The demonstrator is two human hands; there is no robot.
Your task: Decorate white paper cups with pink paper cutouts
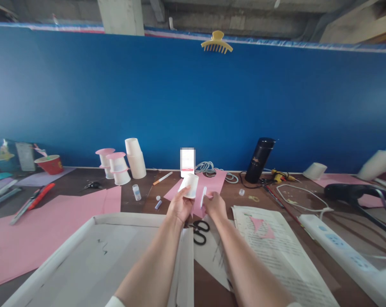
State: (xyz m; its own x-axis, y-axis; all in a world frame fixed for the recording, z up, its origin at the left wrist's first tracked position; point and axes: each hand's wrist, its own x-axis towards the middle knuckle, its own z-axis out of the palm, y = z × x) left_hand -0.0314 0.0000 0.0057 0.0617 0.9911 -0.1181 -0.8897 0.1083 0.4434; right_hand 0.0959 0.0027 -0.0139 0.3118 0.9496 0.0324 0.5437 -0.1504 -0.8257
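My left hand [179, 206] is closed around a white paper cup [189, 185], held tilted above a pink sheet of paper [212, 183]. My right hand [214, 204] pinches a small white stick-like object [203, 195], perhaps a glue stick or pen, just right of the cup and over the pink sheet. Black scissors [200, 230] lie on the table right below both hands.
Stacked white cups [135, 158] and pink-topped cups [118, 166] stand at back left. A phone [187, 162] leans on the blue wall. A black flask [260, 160], power strip [340, 243], printed sheets [282, 251], a white tray [93, 260] and large pink paper [46, 226] surround me.
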